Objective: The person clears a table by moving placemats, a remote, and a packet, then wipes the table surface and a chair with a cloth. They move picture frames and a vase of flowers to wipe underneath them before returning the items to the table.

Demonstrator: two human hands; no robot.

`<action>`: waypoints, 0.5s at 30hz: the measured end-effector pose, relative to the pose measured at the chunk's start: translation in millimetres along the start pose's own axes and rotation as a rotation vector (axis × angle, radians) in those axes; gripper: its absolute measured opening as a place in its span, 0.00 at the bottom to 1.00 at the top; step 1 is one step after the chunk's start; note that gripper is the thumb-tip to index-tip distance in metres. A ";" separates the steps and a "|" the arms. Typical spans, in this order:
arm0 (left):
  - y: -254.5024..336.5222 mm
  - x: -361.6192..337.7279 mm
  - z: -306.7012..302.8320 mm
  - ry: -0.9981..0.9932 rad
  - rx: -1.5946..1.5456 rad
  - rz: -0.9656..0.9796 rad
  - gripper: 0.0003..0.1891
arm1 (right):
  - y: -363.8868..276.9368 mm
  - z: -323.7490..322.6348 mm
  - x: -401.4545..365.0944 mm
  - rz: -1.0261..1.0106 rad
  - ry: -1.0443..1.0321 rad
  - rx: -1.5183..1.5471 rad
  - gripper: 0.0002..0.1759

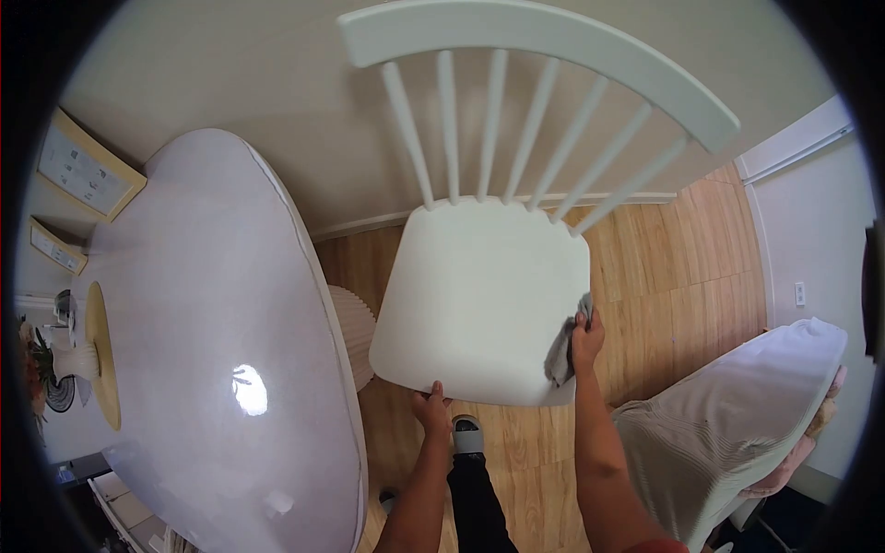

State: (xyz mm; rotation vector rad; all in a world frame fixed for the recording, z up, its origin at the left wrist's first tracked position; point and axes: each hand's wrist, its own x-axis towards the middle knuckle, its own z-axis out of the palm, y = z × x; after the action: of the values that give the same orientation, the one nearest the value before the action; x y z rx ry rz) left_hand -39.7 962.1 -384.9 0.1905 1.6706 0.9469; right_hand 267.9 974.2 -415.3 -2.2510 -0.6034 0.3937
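Note:
In front of me stands a white chair [484, 295] with a spindle back and a curved top rail. My right hand [586, 341] is closed around a grey cloth [559, 355], which lies against the right edge of the seat. At the seat's front edge, my left hand [432, 409] grips the chair, thumb on top and fingers underneath, partly hidden by the rim.
A glossy white oval table [212, 304] on a ribbed base [351, 332] is at the left, bearing frames and a vase. A cloth-covered piece [728, 424] stands at the right. Behind the chair runs a wall [277, 74]; the floor [682, 295] is wood.

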 end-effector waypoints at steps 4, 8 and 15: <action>4.5 -1.6 5.9 -0.032 -0.023 0.004 0.13 | -14.6 23.3 31.0 -0.206 0.023 -0.018 0.21; 10.6 4.2 2.9 -0.031 -0.073 -0.016 0.11 | -41.5 36.8 42.7 -0.293 0.020 -0.122 0.21; 2.8 3.9 -29.9 -0.248 -0.026 -0.066 0.09 | -68.4 19.3 65.9 -0.464 -0.185 -0.510 0.20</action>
State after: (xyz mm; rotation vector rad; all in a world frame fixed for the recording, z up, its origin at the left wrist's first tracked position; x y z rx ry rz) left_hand -68.2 951.8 -385.2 0.2241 1.4277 0.8582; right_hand 294.1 1061.9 -383.5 -2.4517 -1.4201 0.2272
